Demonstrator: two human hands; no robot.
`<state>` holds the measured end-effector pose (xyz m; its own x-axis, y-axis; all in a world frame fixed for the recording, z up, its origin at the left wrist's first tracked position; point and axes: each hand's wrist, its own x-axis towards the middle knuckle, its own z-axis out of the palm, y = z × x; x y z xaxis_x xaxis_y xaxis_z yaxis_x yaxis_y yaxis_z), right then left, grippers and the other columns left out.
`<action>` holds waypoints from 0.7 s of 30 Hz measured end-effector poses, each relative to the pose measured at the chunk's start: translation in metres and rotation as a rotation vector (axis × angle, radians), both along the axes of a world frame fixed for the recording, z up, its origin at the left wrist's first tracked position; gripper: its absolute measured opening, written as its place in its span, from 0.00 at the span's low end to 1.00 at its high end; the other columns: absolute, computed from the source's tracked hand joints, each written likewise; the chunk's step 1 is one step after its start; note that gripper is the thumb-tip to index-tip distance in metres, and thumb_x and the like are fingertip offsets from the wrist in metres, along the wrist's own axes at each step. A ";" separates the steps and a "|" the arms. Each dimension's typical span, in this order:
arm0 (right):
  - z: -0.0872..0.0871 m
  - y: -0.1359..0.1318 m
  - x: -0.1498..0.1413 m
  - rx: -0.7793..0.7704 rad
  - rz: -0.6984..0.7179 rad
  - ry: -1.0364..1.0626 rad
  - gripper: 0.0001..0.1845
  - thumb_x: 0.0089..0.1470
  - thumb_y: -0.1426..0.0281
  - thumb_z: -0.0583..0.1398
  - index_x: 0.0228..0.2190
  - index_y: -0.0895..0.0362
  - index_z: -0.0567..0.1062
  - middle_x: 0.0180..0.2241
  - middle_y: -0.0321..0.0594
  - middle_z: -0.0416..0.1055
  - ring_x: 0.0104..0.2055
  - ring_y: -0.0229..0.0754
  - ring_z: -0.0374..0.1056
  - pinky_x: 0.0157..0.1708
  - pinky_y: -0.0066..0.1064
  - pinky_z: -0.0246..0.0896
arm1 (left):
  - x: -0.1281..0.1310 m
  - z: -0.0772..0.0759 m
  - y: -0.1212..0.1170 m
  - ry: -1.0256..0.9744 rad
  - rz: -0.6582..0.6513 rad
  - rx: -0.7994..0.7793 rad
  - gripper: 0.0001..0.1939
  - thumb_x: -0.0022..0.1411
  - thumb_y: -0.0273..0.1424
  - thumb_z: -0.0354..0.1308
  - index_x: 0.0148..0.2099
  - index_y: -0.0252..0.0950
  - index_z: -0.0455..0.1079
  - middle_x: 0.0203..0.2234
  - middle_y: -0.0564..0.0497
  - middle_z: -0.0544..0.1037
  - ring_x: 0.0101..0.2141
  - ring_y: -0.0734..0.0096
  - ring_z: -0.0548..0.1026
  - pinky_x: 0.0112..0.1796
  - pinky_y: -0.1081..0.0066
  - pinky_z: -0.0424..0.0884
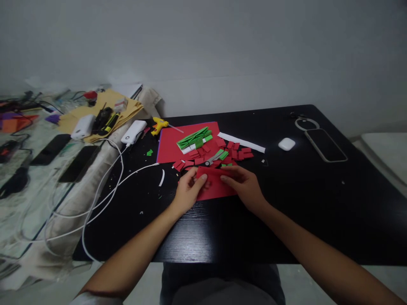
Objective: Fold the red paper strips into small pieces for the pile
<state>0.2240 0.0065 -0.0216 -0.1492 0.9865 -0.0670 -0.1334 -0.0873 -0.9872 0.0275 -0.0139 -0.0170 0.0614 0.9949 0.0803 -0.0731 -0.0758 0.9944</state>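
Note:
A red sheet of paper (215, 186) lies on the black table (286, 212) in front of me. My left hand (188, 191) pinches its left edge with thumb and fingers. My right hand (243, 184) grips its right side, fingers curled over the top edge. Just behind lie several small red paper pieces (237, 151), scissors (213, 158), and a larger red sheet (171, 144) carrying green paper strips (193, 138).
A yellow glue gun (159, 124), a white power bank (133, 131) with white cables (104, 190), a white paper strip (241, 142), an earbud case (286, 144) and a phone (324, 145) lie on the table. To the left a cluttered surface holds phones, envelopes and tools.

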 end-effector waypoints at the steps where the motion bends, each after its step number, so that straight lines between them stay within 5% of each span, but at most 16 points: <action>1: 0.001 0.001 0.000 0.006 -0.007 0.000 0.18 0.45 0.61 0.75 0.39 0.50 0.83 0.39 0.39 0.82 0.43 0.47 0.78 0.48 0.42 0.74 | 0.000 -0.002 0.001 0.017 0.020 0.035 0.15 0.66 0.43 0.64 0.45 0.36 0.72 0.32 0.50 0.81 0.31 0.70 0.78 0.34 0.71 0.74; 5: 0.001 0.002 0.000 0.029 -0.008 -0.040 0.18 0.45 0.62 0.74 0.39 0.51 0.83 0.39 0.39 0.82 0.43 0.47 0.77 0.46 0.41 0.74 | -0.004 -0.008 0.003 0.174 0.112 0.214 0.18 0.66 0.38 0.64 0.56 0.40 0.70 0.46 0.47 0.80 0.42 0.67 0.78 0.40 0.70 0.73; 10: -0.003 0.004 0.001 0.102 -0.041 -0.135 0.20 0.44 0.61 0.75 0.40 0.51 0.83 0.39 0.39 0.81 0.42 0.46 0.75 0.45 0.40 0.73 | -0.009 -0.007 0.001 0.467 0.124 0.301 0.09 0.68 0.37 0.62 0.45 0.38 0.74 0.36 0.51 0.79 0.33 0.71 0.74 0.36 0.71 0.69; 21: -0.001 0.008 0.005 0.212 -0.068 -0.182 0.13 0.50 0.61 0.71 0.37 0.52 0.82 0.39 0.40 0.82 0.42 0.47 0.77 0.48 0.41 0.71 | -0.009 0.000 0.004 0.631 0.005 0.287 0.15 0.67 0.40 0.62 0.32 0.37 0.70 0.25 0.55 0.72 0.26 0.75 0.68 0.29 0.73 0.64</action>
